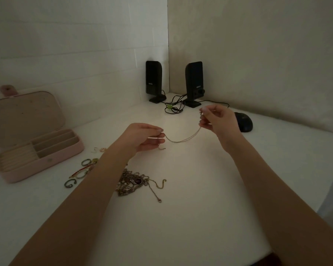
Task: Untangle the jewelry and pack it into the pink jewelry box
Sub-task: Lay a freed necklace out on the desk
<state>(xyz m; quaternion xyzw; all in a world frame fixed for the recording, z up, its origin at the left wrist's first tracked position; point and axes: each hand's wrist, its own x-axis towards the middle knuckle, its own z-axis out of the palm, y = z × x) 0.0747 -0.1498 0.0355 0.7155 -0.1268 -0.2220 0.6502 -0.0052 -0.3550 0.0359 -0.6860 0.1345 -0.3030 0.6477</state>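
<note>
- A thin chain (183,138) is held in the air above the table (190,217), strung between the two hands and sagging in a shallow curve at its middle.
- One end of the chain is pinched by the left hand (144,138), between thumb and forefinger, with the other fingers stretched out loosely beneath.
- The other end is pinched by the right hand (217,120), which is raised higher than the left, fingers curled inward around the chain.
- The hands are kept well apart, and each is closed on the chain.
- A small pale clasp or charm (161,148) is seen just below the left fingers; whether it lies on the table or hangs cannot be told.
- A tangled heap of jewelry (132,182) is left on the table nearer the person, partly hidden by the left forearm, with a dark stone in it and loose chain ends trailing to the right.
- Several rings (86,162) and a red-striped strand (79,171) are scattered between the heap and the box.
- The pink box (46,160) is set at the left of the table, its lid stood open and its compartments showing nothing in them.
- Two black speakers (193,83) with their cables are placed in the corner, and a dark mouse (243,121) lies just behind the right hand.
</note>
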